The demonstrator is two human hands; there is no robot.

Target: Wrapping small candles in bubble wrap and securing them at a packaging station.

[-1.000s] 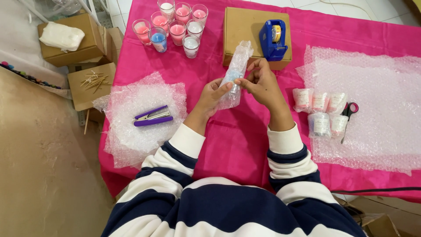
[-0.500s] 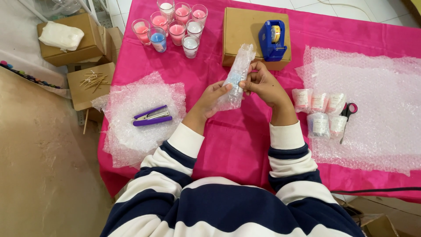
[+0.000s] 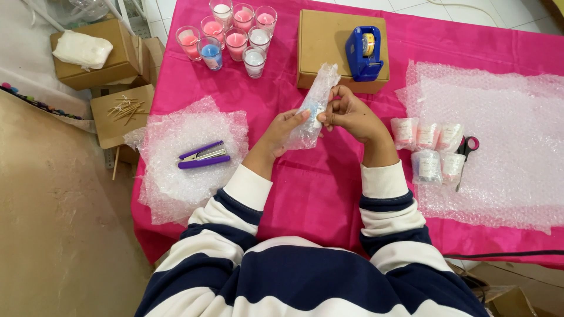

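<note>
I hold the wrapped glass (image 3: 314, 105) up over the pink table (image 3: 329, 188), between both hands; my left hand (image 3: 284, 132) cups its lower end from below, fingers closed around the bubble wrap; my right hand (image 3: 346, 113) pinches the wrap at the middle from the right side, thumb and fingertips pressed together on it. The bundle's long axis tilts away from me, lower end near my left palm, loose upper end pointing toward the brown box (image 3: 329, 44) and the blue tape dispenser (image 3: 364, 53). Both hands touch it, so neither is nearer. The purple stapler (image 3: 204, 156) lies on a bubble sheet (image 3: 176, 188), well apart to my left; 5 wrapped glasses (image 3: 429, 147) and scissors (image 3: 465, 152) sit to my right; 7 bare candles (image 3: 235, 32) stand at the far edge.
</note>
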